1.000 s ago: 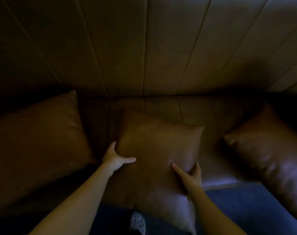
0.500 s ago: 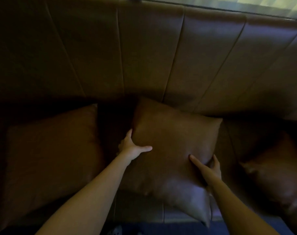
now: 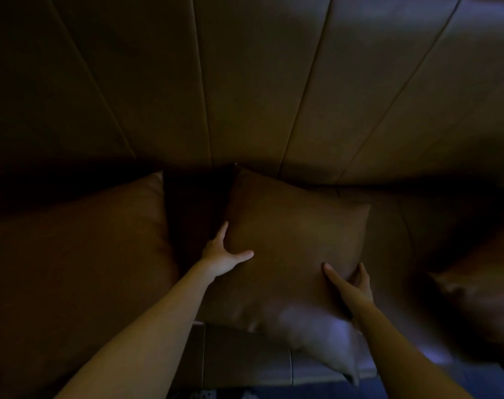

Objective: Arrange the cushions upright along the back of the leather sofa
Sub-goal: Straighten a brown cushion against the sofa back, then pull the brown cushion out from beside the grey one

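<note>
A brown leather cushion (image 3: 291, 243) lies tilted in the middle of the sofa seat, its top corner touching the sofa back (image 3: 245, 82). My left hand (image 3: 222, 254) grips its left edge, thumb on the front face. My right hand (image 3: 351, 283) grips its lower right edge, fingers wrapped behind. A larger brown cushion (image 3: 72, 269) leans at the left. A third brown cushion (image 3: 481, 283) lies at the far right, partly cut off by the frame edge.
The sofa seat's front edge (image 3: 245, 358) shows below the middle cushion, with dark blue floor (image 3: 490, 381) beyond it. A dark gap (image 3: 196, 208) separates the left and middle cushions. The room is dim.
Both hands have pushed the middle cushion away from the seat's front edge toward the sofa back, and its top corner now meets the backrest. The view has moved closer.
</note>
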The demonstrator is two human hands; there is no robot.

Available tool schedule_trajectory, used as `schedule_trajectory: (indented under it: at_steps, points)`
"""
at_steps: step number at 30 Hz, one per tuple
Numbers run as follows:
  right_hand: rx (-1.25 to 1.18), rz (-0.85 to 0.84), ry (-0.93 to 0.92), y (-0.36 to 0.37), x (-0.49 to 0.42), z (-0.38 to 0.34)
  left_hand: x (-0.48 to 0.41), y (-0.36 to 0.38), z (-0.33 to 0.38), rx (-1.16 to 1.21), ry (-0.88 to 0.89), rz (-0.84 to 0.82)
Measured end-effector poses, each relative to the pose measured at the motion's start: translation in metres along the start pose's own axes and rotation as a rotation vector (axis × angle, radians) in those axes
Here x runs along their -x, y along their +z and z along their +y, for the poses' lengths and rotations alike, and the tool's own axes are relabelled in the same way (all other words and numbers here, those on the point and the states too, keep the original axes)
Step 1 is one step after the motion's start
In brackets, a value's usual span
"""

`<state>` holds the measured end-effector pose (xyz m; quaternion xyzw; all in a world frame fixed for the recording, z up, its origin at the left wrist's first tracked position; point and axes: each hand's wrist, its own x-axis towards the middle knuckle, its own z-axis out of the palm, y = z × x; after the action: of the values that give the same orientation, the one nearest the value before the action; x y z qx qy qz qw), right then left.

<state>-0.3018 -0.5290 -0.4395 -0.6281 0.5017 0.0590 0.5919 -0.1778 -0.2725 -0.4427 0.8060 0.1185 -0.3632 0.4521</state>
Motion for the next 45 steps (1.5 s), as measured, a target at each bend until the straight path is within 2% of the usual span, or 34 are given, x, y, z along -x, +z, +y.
schedule_trajectory:
  at_steps: [7,11,17,21,27,30,34,37,38,42,45]
  points:
    - [0.044,0.050,0.030,0.003,0.024,-0.018,0.018,0.013,0.017,0.030,-0.061,0.124]
    - [-0.027,0.027,-0.017,-0.009,0.039,-0.037,0.039,0.026,0.043,0.047,-0.061,0.191]
    - [-0.112,0.050,-0.093,-0.054,0.062,-0.067,0.085,0.069,0.111,0.098,0.042,0.092]
    - [-0.145,0.096,-0.098,-0.118,0.060,-0.073,0.109,0.130,0.156,0.019,0.074,0.017]
    - [-0.187,0.135,0.012,-0.256,0.015,-0.045,0.126,0.268,0.202,-0.097,0.121,-0.263]
    - [-0.204,0.201,0.062,-0.325,-0.014,-0.018,0.124,0.340,0.216,-0.163,0.145,-0.330]
    - [-0.188,0.359,0.136,-0.399,-0.048,0.023,0.111,0.423,0.225,-0.241,0.141,-0.346]
    - [-0.140,0.549,0.261,-0.439,-0.072,0.047,0.092,0.464,0.232,-0.303,0.147,-0.334]
    - [-0.150,0.565,0.304,-0.449,-0.082,0.057,0.084,0.474,0.235,-0.316,0.146,-0.311]
    - [-0.297,0.463,0.324,-0.472,-0.112,0.095,0.054,0.504,0.244,-0.332,0.109,-0.252]
    - [-0.416,0.422,0.303,-0.474,-0.119,0.103,0.038,0.521,0.247,-0.432,0.104,-0.214]
